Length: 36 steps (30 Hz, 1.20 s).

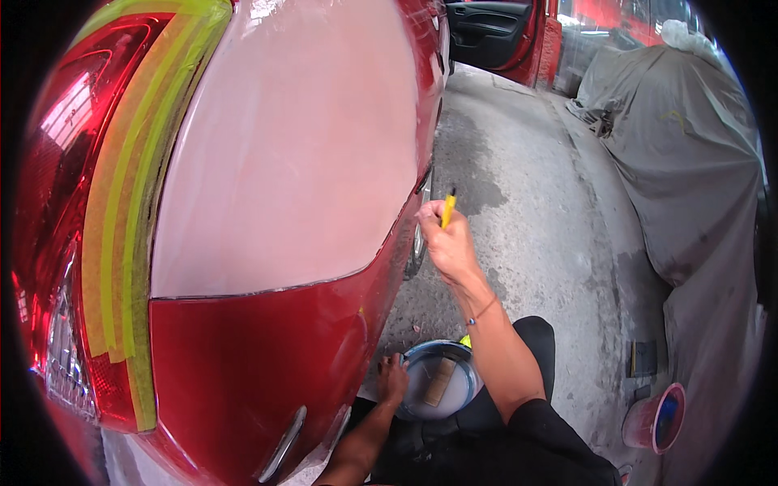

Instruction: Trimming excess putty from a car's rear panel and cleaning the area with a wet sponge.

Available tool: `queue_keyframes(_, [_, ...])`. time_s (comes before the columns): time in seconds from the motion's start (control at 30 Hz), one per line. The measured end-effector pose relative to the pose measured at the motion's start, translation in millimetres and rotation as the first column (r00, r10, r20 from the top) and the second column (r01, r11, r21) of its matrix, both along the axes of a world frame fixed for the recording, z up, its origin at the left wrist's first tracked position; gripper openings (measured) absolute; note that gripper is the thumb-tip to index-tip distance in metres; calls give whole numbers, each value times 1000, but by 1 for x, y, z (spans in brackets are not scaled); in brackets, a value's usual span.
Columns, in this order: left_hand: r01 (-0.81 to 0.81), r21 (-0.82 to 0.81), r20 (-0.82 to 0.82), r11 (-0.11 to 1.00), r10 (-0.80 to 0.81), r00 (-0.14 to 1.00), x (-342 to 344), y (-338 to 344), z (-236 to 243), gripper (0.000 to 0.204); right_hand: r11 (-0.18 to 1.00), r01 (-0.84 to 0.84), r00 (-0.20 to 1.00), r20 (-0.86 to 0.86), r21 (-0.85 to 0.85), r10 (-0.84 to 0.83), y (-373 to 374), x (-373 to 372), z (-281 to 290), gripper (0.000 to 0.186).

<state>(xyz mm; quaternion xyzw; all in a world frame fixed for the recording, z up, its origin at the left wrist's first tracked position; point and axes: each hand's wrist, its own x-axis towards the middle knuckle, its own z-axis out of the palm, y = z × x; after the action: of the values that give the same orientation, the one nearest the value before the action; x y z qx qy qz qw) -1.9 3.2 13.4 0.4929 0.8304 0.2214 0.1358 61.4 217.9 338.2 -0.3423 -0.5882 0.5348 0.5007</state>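
Observation:
My right hand (448,247) is raised beside the red car's rear panel (267,348). Its fingers are closed around a slim yellow pen-like tool (447,212), black end pointing up; its exact kind is unclear. Low down, my left hand (393,379) has its fingers curled at the left rim of a bucket (411,350). Cloudy, whitish liquid fills the bucket, and a tan block (440,382) lies in it. Above the red lower part, a large pale pinkish-white sanded area (292,154) covers the panel.
Yellow-green masking tape (121,243) borders the red tail light (69,202). Ahead, a car door (494,32) stands open. A grey sheet (681,162) drapes over something bulky on the right. A pink tub (640,421) lies near a dark flat block (643,358) on the concrete floor.

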Motion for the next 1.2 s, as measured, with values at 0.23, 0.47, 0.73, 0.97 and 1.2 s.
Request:
queue_keyframes(0.23, [-7,12,39,1000,6,999,0,1,-3,30,975,200,958,191,99,-216,15,35,-6,50])
queue_keyframes(0.47, [-10,5,-2,1000,10,1000,-1,-1,-5,30,990,133,989,75,-46,-130,-10,30,19,71])
queue_keyframes(0.73, [12,17,11,1000,-12,1000,0,1,-4,34,998,50,977,-204,-45,-58,-25,9,32,40])
queue_keyframes(0.97, [-3,-34,62,999,5,998,0,1,8,35,941,272,962,-24,201,-273,-28,-3,19,27])
queue_keyframes(1.2, [5,36,56,999,-7,998,-2,1,-3,30,964,238,968,46,117,-245,-33,-10,20,30])
